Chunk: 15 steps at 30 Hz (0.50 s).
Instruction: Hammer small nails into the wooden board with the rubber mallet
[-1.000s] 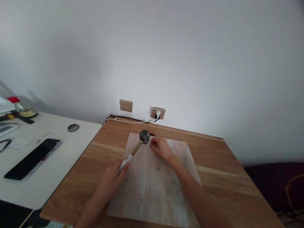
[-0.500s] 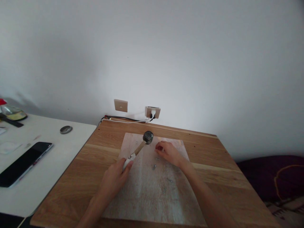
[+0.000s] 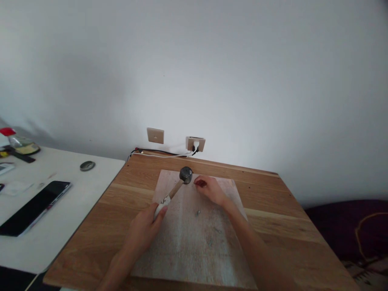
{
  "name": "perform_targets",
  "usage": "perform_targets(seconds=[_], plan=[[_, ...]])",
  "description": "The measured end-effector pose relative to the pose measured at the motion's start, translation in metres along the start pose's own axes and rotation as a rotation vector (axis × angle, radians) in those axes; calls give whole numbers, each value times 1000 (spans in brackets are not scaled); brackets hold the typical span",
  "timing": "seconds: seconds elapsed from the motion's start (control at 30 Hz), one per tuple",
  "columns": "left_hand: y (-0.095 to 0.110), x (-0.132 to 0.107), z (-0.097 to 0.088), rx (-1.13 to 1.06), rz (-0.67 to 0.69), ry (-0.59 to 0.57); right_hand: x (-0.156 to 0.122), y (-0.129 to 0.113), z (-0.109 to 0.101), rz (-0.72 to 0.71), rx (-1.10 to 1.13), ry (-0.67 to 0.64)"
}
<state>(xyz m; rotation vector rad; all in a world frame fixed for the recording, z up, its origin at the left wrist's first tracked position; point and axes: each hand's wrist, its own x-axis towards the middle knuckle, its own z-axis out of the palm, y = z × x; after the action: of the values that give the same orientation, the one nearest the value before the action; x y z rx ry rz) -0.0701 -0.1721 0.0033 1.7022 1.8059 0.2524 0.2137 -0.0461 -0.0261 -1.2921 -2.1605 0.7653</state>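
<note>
My left hand (image 3: 146, 224) is wrapped round the white-covered grip of a hammer (image 3: 176, 188). Its dark, rounded head points away from me, over the far part of a pale, worn board (image 3: 178, 252). Just right of the head is my right hand (image 3: 209, 189), its fingertips drawn together in a pinch. Whatever lies between those fingers is too small to make out. Nearer to me, a small metal fastener (image 3: 198, 212), perhaps a nail or screw, rests on the board. Other small pieces (image 3: 217, 230) lie close by, too faint to name.
The board lies on a wooden tabletop (image 3: 281, 226) against the wall. Cables run along its back edge to a wall socket (image 3: 195, 144). On the white table (image 3: 75, 202) at left are a phone-like black slab (image 3: 36, 208), a round grey lid (image 3: 87, 165) and a red-topped bottle (image 3: 22, 144).
My right hand has shifted left, closer to the hammer head, which has moved slightly left. A small piece seen below my right hand no longer shows. The view has turned slightly left.
</note>
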Motion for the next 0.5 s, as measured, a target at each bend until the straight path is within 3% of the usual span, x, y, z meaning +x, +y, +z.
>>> perform_targets(seconds=[0.17,0.5], plan=[[-3,-4,-3,-8,-18,18,8,9,13,24,36,113],[-6,-4,3,-43,11,11,-2,8,24,22,-10,171]])
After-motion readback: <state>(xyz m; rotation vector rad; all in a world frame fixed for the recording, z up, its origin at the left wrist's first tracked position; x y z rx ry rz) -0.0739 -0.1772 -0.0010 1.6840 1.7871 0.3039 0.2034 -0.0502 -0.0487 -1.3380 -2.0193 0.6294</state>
